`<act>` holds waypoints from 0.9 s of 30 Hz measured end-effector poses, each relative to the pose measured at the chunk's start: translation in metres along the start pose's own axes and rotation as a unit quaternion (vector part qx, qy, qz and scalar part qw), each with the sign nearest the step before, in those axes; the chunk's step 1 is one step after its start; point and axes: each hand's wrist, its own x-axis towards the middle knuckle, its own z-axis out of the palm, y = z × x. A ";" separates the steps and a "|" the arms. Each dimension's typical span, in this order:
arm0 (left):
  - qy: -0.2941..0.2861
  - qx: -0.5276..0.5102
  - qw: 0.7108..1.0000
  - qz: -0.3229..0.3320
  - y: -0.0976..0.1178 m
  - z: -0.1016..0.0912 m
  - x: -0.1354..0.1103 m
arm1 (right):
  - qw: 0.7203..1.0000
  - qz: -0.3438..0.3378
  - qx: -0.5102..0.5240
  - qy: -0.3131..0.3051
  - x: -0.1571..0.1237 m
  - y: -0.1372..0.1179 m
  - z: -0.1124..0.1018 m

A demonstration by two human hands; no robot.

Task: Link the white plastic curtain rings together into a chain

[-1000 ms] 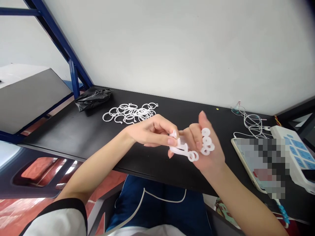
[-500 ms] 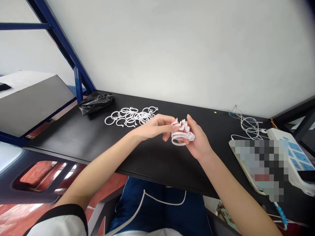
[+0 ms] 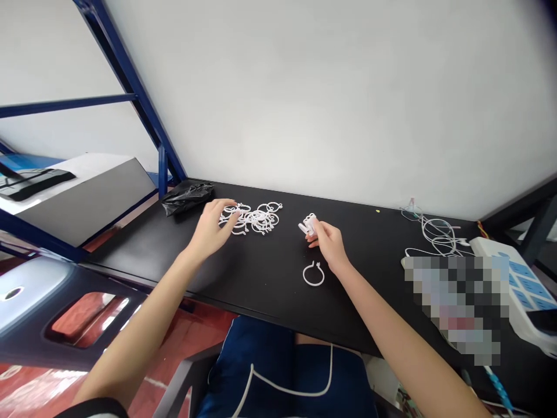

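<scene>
My right hand (image 3: 331, 244) is closed around a small bunch of white curtain rings (image 3: 308, 224), seen nearly edge-on. Just below it, a single white curtain ring (image 3: 313, 285) with a gap at its top lies on the black desk. To the left, my left hand (image 3: 213, 227) reaches over the near-left side of a loose pile of white curtain rings (image 3: 260, 218). Thumb and fingers are apart there, and part of the pile is hidden behind them.
A crumpled black plastic bag (image 3: 186, 198) lies at the desk's (image 3: 243, 284) back left. At the right are tangled white cables (image 3: 437, 232), a blurred flat object (image 3: 456, 307) and a white power strip (image 3: 505, 261). A blue metal frame (image 3: 139, 110) rises at the left.
My hands have parted. The left let go of the bunch and moved left to the pile; the right keeps several rings. One ring now lies on the desk below the right hand.
</scene>
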 end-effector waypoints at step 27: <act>-0.212 0.101 0.971 0.038 -0.046 0.066 0.038 | 0.949 -0.098 -0.271 -0.130 0.009 -0.004 -0.044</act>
